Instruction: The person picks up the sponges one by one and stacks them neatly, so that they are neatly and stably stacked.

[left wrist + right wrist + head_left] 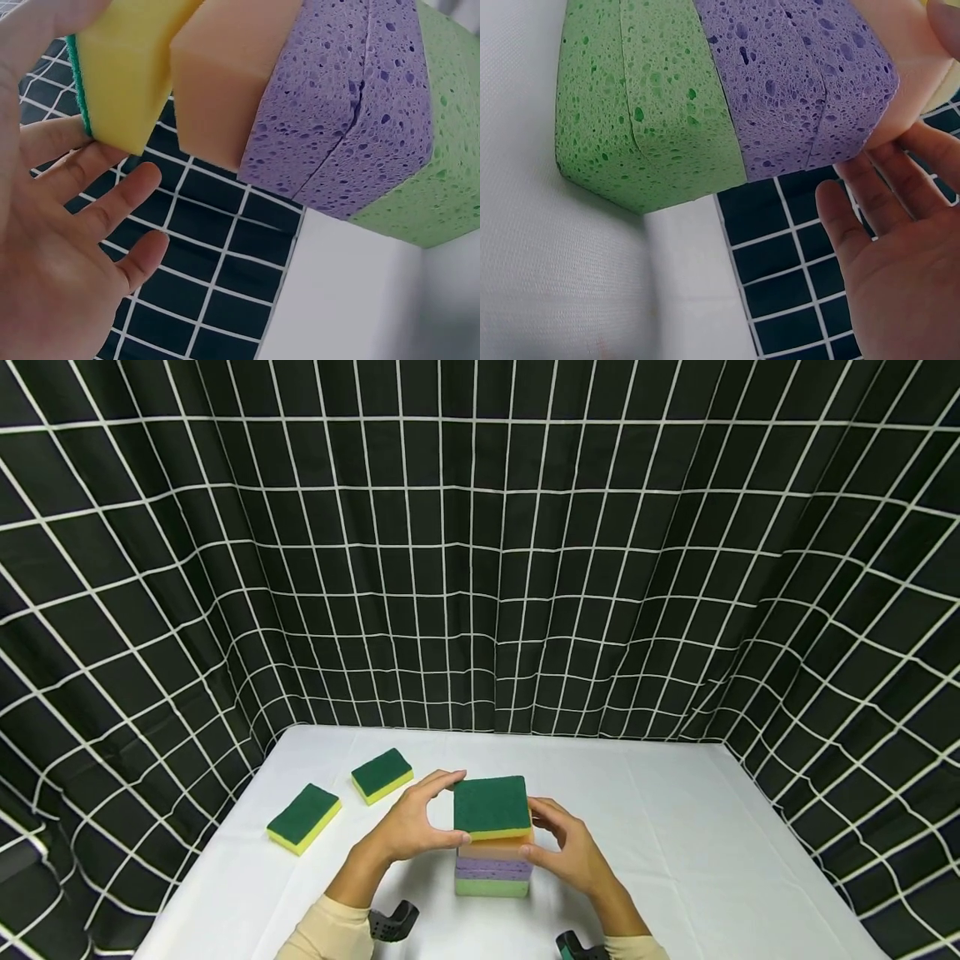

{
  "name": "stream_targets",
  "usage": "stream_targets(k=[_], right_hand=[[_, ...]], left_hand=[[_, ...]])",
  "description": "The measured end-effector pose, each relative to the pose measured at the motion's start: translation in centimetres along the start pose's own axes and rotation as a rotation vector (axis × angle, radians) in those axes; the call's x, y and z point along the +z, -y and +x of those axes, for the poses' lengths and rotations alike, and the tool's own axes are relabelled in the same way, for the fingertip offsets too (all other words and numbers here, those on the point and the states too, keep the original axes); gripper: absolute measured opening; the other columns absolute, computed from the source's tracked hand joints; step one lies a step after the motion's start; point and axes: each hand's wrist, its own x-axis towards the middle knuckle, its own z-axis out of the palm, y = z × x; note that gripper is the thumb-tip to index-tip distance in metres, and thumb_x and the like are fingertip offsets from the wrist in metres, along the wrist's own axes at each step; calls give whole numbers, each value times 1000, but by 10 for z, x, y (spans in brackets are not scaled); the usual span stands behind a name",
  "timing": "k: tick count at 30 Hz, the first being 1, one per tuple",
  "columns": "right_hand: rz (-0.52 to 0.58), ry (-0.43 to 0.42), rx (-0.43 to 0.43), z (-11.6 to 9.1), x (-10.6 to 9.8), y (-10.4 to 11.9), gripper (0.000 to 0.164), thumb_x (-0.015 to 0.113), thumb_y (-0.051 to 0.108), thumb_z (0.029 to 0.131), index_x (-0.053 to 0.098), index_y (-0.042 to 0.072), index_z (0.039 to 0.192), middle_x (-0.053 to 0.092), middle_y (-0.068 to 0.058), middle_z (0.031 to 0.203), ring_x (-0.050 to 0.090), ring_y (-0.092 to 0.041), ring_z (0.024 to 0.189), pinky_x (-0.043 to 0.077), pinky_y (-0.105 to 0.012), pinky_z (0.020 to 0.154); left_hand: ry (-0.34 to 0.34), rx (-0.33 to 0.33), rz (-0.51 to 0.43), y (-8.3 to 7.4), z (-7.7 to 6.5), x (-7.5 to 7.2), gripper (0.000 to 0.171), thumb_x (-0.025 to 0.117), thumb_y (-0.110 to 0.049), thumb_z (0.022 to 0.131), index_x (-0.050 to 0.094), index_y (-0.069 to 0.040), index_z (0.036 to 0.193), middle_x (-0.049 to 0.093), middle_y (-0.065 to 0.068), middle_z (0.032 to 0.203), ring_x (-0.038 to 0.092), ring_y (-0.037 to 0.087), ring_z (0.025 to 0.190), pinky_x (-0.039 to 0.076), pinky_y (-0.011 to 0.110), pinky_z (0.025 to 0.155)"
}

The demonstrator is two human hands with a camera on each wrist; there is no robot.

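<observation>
A green-and-yellow scouring sponge (491, 806) tops a stack in the head view. My left hand (412, 822) holds it by its left side, thumb at the front corner and fingers at the back. Beneath it come an orange sponge (217, 97), a purple sponge layer (330, 105) and a light green sponge layer (645, 105) on the table. A narrow wedge-shaped gap separates the yellow underside from the orange sponge in the left wrist view. My right hand (570, 852) grips the orange sponge's right side, thumb in front and fingers behind.
Two more green-and-yellow sponges, one nearer (303, 818) and one farther back (382, 775), lie green side up on the left of the white table (675, 860). A black curtain (480, 568) with white grid lines stands behind and at both sides.
</observation>
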Motion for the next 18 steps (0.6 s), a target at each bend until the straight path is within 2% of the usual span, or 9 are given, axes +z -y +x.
stream_targets(k=[10,18], right_hand=[[27,5,9,2,-1,2,66,74,-3,81,46,-1,140,53,-14,132,53,-27,117,42,-34,98],[46,6,11,1,-1,2,67,74,-3,81,44,-2,141,52,-15,133,53,-27,117,43,-34,97]], left_hand=[[36,-5,5,2,3,3,81,84,-32,71,49,-11,141,54,-8,128,46,18,119,37,51,99],[55,-21,19,2,4,4,80,83,-34,72,49,-11,141,54,-7,125,48,17,116,38,51,97]])
